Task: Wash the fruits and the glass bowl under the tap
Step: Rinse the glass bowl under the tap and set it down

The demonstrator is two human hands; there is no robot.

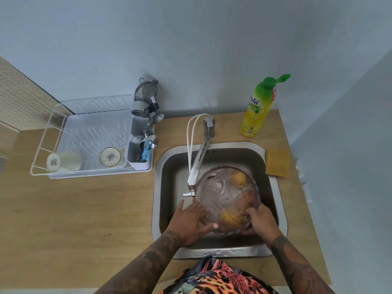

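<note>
Both hands are on the glass bowl (227, 200) down in the sink (273, 209). Left hand (188, 221) cups the near-left rim, thumb hooked along the bottom edge and fingers spread against the side. Right hand (259, 219) clamps the near-right rim with curled fingers. Through the glass you can make out orange-yellow fruits (232, 218), pretty blurry though. The tap (198, 168) spout ends just beside the bowl's left edge. Out on the counter (84, 209): a yellow sponge (277, 162), a dish soap bottle (257, 111), and a white drying rack (84, 141) holding two cups.
</note>
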